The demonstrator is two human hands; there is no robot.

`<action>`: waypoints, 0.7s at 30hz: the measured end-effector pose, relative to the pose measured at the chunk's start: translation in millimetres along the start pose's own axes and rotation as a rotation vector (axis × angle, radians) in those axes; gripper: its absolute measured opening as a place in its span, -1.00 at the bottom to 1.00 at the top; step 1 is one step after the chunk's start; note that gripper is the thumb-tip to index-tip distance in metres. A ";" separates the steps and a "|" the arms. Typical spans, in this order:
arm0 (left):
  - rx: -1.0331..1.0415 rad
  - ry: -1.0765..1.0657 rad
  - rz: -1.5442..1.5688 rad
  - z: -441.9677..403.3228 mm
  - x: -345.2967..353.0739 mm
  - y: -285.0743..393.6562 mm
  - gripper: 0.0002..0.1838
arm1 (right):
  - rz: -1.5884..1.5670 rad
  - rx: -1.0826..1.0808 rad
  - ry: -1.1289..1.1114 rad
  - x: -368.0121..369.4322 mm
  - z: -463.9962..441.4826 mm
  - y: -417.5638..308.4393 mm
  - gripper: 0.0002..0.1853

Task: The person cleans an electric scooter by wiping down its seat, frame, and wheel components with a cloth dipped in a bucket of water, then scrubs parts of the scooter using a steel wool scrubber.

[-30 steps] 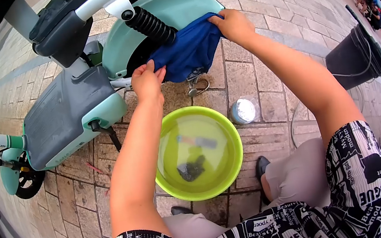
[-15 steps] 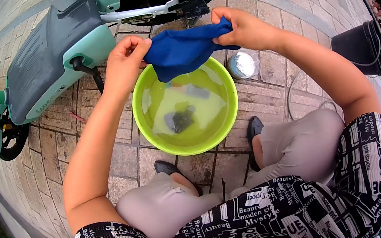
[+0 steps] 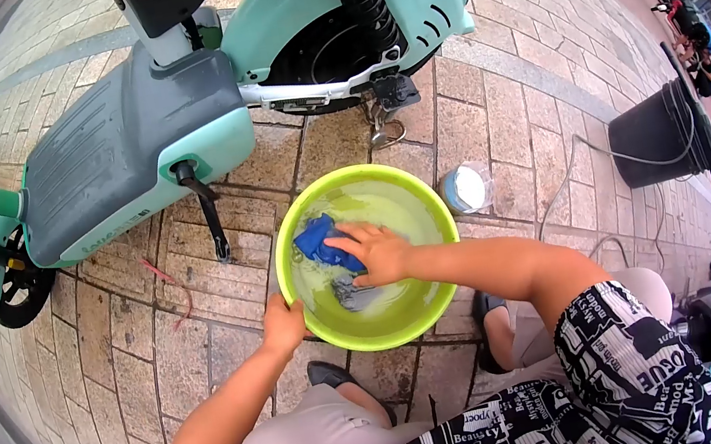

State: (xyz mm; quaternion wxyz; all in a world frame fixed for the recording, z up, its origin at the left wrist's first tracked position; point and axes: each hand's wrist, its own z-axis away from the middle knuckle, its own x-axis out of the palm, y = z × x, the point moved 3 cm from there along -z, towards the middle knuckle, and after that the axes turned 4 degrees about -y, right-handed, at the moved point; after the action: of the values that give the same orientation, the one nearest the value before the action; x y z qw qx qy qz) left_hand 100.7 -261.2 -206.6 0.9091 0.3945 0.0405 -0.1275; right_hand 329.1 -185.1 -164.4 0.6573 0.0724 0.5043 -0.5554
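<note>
So the left hand (image 3: pixel 283 324) is gripping the near-left rim of the green basin (image 3: pixel 384 343), and the right hand (image 3: pixel 377 254) is pressing the blue cloth (image 3: pixel 322 244) into the water inside. White-lidded tub (image 3: pixel 466 189) sits just beyond, scooter (image 3: pixel 132 151) further out.

Blue cloth (image 3: pixel 317 240): part hidden beneath right fingers (image 3: pixel 359 233). Dark item (image 3: pixel 353 296), bodyward: blurred, unidentifiable. Scooter (image 3: pixel 124 134), beyond fingers: top cropped.

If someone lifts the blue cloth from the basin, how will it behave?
The blue cloth looks floppy: it lies crumpled by the right hand. It is probably heavy for its size and may drip, since it sits in the water.
</note>
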 end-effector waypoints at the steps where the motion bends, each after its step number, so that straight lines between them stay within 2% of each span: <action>1: 0.013 0.040 0.019 3.0 0.9 7.0 -0.77 | 0.041 0.071 -0.049 2.9 -1.6 -8.3 -0.01; 3: 0.014 0.048 -0.013 -0.1 -0.4 5.5 -0.78 | 0.059 0.120 -0.050 13.2 -11.8 -15.3 0.02; 5: 0.095 0.081 -0.062 -25.8 -4.7 -18.5 -0.76 | 0.061 0.137 -0.039 20.5 -23.9 -17.8 -0.04; 7: 0.142 0.136 -0.152 -22.4 -14.2 1.1 -0.74 | 0.012 0.133 0.002 30.8 -37.3 -18.8 -0.10; 8: 0.213 0.121 -0.142 -34.5 -20.8 -3.1 -0.75 | 0.030 0.114 0.137 35.4 -39.6 -19.1 -0.26; 9: 0.247 0.116 -0.159 -41.3 -26.2 1.3 -0.77 | 0.015 0.126 0.121 35.7 -43.0 -20.1 -0.26; 13: 0.294 0.164 -0.279 -55.1 -39.7 31.9 -0.80 | -0.101 0.005 0.411 21.5 -49.1 -27.3 -0.63; 14: 0.311 0.167 -0.283 -70.3 -44.1 26.0 -0.81 | -0.121 0.012 0.391 25.8 -54.1 -30.9 -0.63; 16: 0.308 0.196 -0.329 -75.2 -50.2 44.0 -0.83 | -0.339 0.118 0.540 18.2 -68.0 -28.5 -0.77; 17: 0.302 0.205 -0.320 -80.3 -53.6 48.7 -0.83 | -0.333 0.109 0.530 14.5 -76.1 -28.9 -0.77; 19: 0.369 0.233 -0.379 -77.6 -60.1 62.4 -0.82 | -0.501 0.192 0.692 9.6 -88.3 -26.9 -0.82; 20: 0.376 0.239 -0.363 -78.5 -62.5 64.3 -0.82 | -0.440 0.265 0.630 6.3 -94.7 -21.3 -0.60; 21: 0.361 0.246 -0.359 -78.5 -64.2 63.9 -0.82 | -0.442 0.258 0.614 2.5 -98.8 -19.5 -0.60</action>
State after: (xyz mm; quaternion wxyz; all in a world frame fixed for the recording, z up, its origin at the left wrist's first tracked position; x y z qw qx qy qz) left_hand 57.8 -149.4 -204.1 0.7753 0.5488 0.1967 -0.2429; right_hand 255.6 -129.3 -204.7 0.3262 0.2066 0.6067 -0.6948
